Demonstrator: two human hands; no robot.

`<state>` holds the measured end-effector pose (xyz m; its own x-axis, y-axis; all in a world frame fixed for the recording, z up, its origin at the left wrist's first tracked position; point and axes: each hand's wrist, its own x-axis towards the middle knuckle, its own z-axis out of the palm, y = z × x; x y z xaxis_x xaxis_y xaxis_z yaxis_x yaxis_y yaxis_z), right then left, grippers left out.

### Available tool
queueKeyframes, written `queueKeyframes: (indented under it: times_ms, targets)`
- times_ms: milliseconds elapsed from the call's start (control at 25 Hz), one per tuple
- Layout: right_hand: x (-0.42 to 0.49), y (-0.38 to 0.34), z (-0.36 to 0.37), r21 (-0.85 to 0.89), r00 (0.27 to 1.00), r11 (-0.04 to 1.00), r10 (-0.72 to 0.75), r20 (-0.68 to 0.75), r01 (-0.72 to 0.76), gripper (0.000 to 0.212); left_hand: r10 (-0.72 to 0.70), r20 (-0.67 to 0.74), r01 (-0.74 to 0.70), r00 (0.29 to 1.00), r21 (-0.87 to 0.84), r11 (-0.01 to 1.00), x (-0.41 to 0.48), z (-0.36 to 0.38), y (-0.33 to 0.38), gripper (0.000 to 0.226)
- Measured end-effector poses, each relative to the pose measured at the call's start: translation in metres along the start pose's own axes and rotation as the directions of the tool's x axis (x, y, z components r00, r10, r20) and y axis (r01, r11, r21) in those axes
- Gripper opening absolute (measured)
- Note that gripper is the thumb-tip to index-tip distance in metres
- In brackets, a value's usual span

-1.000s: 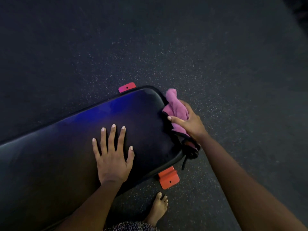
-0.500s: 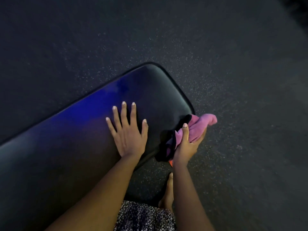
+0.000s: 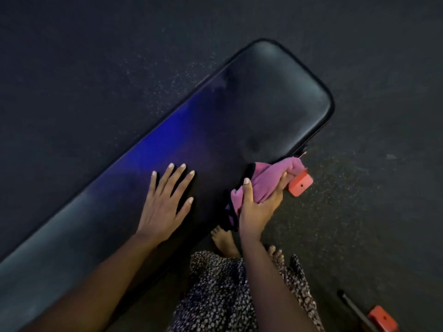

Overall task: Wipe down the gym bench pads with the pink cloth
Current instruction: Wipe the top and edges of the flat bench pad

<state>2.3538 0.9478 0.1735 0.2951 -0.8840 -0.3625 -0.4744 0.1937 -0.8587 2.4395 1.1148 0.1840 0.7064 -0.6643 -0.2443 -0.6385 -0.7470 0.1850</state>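
Since half a second back the view has pulled away: the rounded far-right end of the long black padded vinyl bench pad [image 3: 263,104] now shows whole, and an orange-red square foot cap [image 3: 300,184] has come into plain sight. The left hand [image 3: 163,207] stays flat on the pad near its near edge, fingers straight and spread, gripping nothing. The right hand [image 3: 259,207] still works the pad's near edge, to the right of the left hand, thumb on top and fingers curled under, clutching the crumpled pink cloth [image 3: 268,180] with black edging. The cloth lies against the pad's near edge, its far tip just beside the foot cap. Blue light sheens along the pad's far side. Dark speckled rubber floor [image 3: 96,68] all round. Bare feet [image 3: 225,243] and a dark floral-print skirt [image 3: 220,295] show below the arms. A second orange-red cap [image 3: 383,318] sits at the near right on a dark bar.
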Motion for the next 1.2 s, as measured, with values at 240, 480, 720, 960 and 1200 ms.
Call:
queueKeyframes:
  times_ms: [240, 480, 720, 960, 1200]
  targets:
    - [-0.119, 0.031, 0.018, -0.139, 0.992, 0.989, 0.069, 0.105, -0.054, 0.087, 0.085, 0.028, -0.088, 0.996, 0.125, 0.988, -0.103, 0.025, -0.065, 0.056]
    - [-0.208, 0.070, 0.034, -0.169, 0.987, 0.985, -0.007, 0.158, 0.035, 0.081, 0.132, -0.008, -0.129, 0.991, 0.147, 0.981, -0.114, 0.031, -0.076, 0.058]
    - [-0.239, 0.080, 0.016, -0.037, 0.965, 0.999, 0.023, 0.261, -0.014, 0.074, 0.141, -0.029, -0.135, 0.990, 0.154, 0.979, -0.115, 0.034, -0.080, 0.060]
    - [-0.205, 0.073, 0.021, 0.040, 0.983, 0.999, 0.003, 0.182, -0.010, 0.090, 0.131, -0.019, -0.129, 0.991, 0.073, 0.989, -0.117, 0.029, -0.080, 0.062]
    - [-0.268, 0.086, 0.040, -0.056, 0.996, 0.998, 0.026, 0.088, -0.021, 0.081, 0.194, 0.032, -0.186, 0.981, -0.160, 0.969, -0.201, 0.006, -0.136, 0.058]
